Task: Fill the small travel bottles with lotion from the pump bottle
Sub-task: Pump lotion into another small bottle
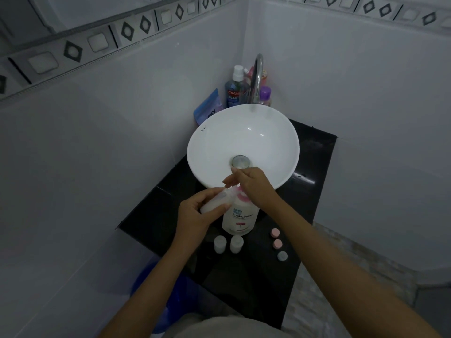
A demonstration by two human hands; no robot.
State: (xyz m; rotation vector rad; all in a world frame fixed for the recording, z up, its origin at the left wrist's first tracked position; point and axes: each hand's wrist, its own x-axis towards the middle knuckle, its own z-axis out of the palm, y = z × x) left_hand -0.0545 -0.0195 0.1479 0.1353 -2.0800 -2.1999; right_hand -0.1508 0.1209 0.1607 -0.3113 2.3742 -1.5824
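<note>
A white pump bottle [240,219] with a pink collar stands on the black counter [302,215] in front of the basin. My right hand [253,185] lies on top of its pump head, fingers extended toward the left. My left hand [197,213] grips a small translucent travel bottle [217,200], tilted with its mouth up against the pump's spout. Two more small travel bottles [228,243] stand uncapped, side by side in front of the pump bottle. Three loose caps [278,243], two pink and one grey-blue, lie in a row to the right.
A white round basin [212,142] with a chrome faucet [257,76] fills the back of the counter. Behind it stand a blue mouthwash bottle [235,92], a purple bottle [265,95] and a blue pouch [210,107]. White tiled walls close in on both sides. A blue bucket [151,284] sits below left.
</note>
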